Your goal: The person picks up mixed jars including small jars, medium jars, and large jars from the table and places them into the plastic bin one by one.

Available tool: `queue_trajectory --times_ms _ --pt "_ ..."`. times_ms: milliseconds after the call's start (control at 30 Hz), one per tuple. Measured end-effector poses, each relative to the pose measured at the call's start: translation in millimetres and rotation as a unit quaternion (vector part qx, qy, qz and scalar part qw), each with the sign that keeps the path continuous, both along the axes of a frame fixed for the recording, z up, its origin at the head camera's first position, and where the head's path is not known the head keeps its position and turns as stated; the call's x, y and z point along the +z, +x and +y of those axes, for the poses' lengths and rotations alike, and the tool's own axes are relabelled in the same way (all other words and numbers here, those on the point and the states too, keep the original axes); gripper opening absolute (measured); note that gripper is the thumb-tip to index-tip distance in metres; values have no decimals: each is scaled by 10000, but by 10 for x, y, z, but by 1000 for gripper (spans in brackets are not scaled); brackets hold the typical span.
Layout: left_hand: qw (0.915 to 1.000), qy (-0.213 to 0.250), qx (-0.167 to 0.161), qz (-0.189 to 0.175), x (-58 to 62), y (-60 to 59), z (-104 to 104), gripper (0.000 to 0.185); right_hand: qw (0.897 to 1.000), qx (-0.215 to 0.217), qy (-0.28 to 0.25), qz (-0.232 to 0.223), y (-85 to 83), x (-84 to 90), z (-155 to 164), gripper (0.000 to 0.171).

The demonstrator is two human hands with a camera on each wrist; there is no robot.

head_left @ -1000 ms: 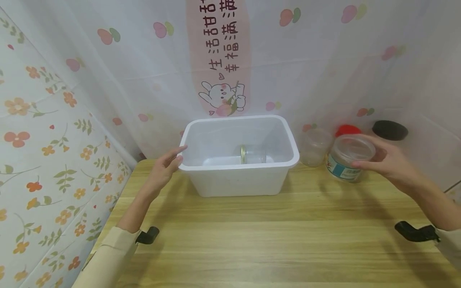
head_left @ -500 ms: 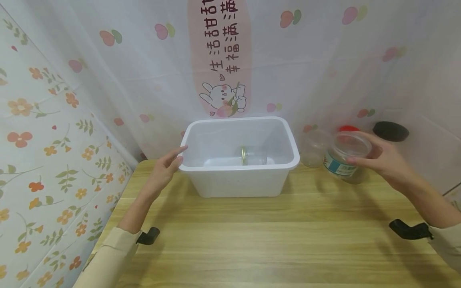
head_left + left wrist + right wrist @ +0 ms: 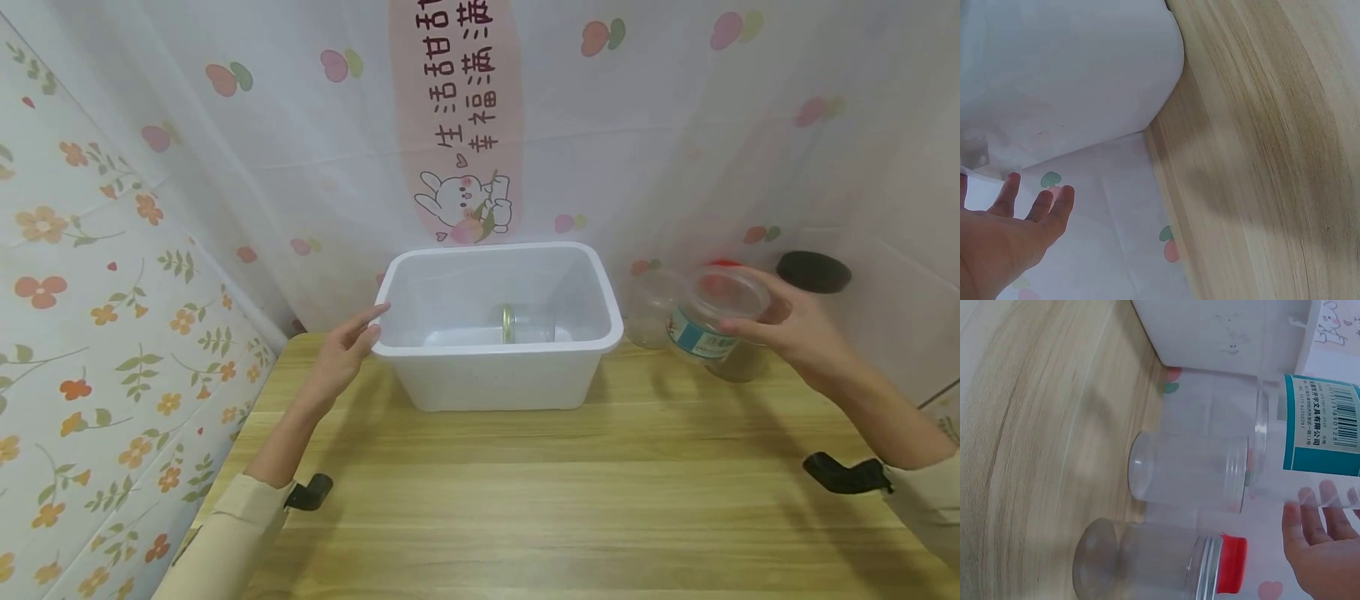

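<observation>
A: So, where was the jar?

B: Clear labelled jar (image 3: 712,321) was off the table (image 3: 525,492), gripped in the right hand (image 3: 795,333). Fingers curled round its upper part near the open mouth. Wrist view showed fingertips (image 3: 1310,509) through the clear wall, teal label (image 3: 1325,425) just beyond them.

A: Axis?

B: Tilted. Mouth pointed up and toward the camera, base swung down and left toward the white bin (image 3: 498,333). Not upright, not lying flat.

A: And the bin relative to it?

B: Left of the jar, near but apart. Its right rim sat between the jar and the bin's inside. So the right hand was the nearer one to that opening on that side, with the jar already in it.

A: Left hand?

B: Left hand (image 3: 341,354) was open, fingers straight, tips at the bin's left rim. Touching or just short of it, couldn't tell from the head view. Holding nothing.

A: Anything in the bin?

B: One small glass jar (image 3: 525,323) on its side on the floor, gold-rimmed mouth facing left.

A: Rest of the table?

B: Far right, behind the held jar: an empty clear tub (image 3: 1191,472) and a red-capped jar (image 3: 1166,565), both standing. Black lid (image 3: 813,272) further right near the wall.
</observation>
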State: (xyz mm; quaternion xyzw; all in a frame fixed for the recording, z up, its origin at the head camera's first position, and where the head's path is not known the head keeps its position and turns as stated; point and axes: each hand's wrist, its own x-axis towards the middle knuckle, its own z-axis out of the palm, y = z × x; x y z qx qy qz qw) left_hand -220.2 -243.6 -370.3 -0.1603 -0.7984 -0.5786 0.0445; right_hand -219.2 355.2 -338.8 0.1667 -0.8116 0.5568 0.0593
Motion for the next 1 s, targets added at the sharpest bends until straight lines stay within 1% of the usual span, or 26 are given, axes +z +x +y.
queue_trajectory --times_ms 67,200,267,433,700,867,1000 --pt "10000 -42 41 0 11 1 3 46 10000 9 8 12 4 11 -11 70" --pt "9999 -84 80 18 36 8 14 45 9995 229 -186 61 9 36 -48 68" --pt "9999 -68 83 26 41 12 18 45 9996 244 -134 108 13 48 -65 68" --pt "10000 33 61 -34 51 27 15 44 9997 36 192 163 22 59 -75 69" --pt "9997 128 -49 -200 55 24 -8 47 9977 -388 558 -17 -7 79 -67 68" --pt "9997 129 -86 -166 41 11 -17 47 9978 -535 368 -154 -35 122 -145 66" --pt "9999 86 -61 -106 29 6 -15 47 9976 -635 248 -70 -64 163 -234 64"
